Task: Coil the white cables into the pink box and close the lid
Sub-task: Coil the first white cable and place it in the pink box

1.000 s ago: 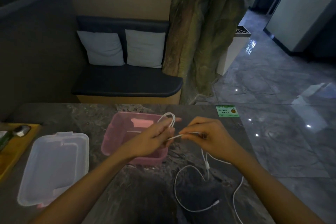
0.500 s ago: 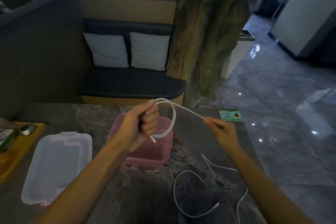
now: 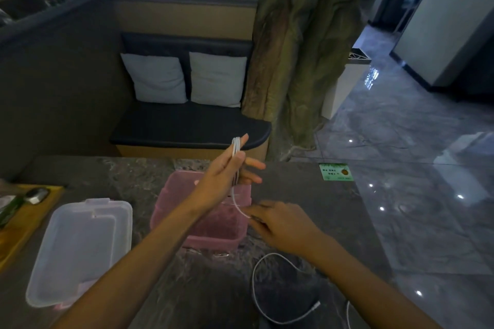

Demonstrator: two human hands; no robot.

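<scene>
hands [image 3: 227, 181] on white cable [image 3: 235, 151] (looped)

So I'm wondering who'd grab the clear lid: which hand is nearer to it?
Left. The left hand holds cable loops above the pink box, just right of the clear lid; the right hand is beyond the box's right side.

The cable [image 3: 236, 152] is showing white, both in the gathered loops and in the loose length lying on the table [image 3: 307, 189], which is showing dark grey stone with paler marbled veins. The box [image 3: 213, 242] is glowing a translucent pink. The lid [image 3: 80, 248] beside it is looking clear and frosty, with pink clips peeking at its edges. The sticker [image 3: 336, 172] on the table corner is showing green with a small orange spot. The board [image 3: 29, 219] at the left is looking mustard yellow. The two cushions [image 3: 217, 79] are appearing off-white against a black bench [image 3: 187, 128].
</scene>
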